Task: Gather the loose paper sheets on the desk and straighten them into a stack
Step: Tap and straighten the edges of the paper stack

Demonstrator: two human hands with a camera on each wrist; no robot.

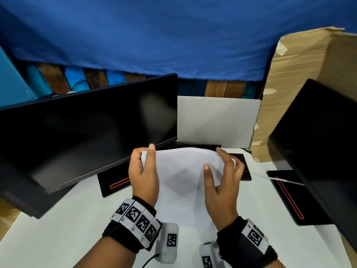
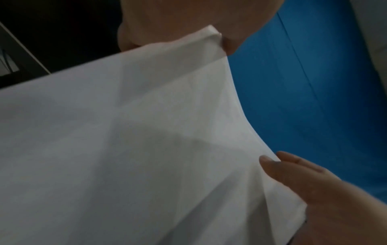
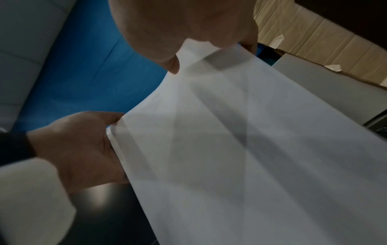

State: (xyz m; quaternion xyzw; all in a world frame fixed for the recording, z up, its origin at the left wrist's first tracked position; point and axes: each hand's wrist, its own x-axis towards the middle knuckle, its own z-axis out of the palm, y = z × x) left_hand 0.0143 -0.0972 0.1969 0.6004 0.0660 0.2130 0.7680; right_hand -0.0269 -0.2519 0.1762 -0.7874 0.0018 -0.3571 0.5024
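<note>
A bundle of white paper sheets (image 1: 181, 171) is held up over the white desk (image 1: 58, 229), its top edge bowed and its lower part hanging toward me. My left hand (image 1: 145, 153) pinches the bundle's upper left corner between thumb and fingers. At the upper right corner my right hand (image 1: 222, 163) holds it, thumb on the near face and fingers curled behind. The left wrist view shows the paper sheets (image 2: 146, 149) with the left hand (image 2: 178, 24) at the top corner. The right wrist view shows the sheets (image 3: 251, 149) pinched by the right hand (image 3: 188, 33).
A dark monitor (image 1: 87, 128) stands at the left, with its black base (image 1: 116, 182) behind the paper. A second monitor (image 1: 318, 142) stands at the right. A cardboard box (image 1: 289, 84) and a white panel (image 1: 216, 120) sit at the back, under blue cloth (image 1: 173, 35).
</note>
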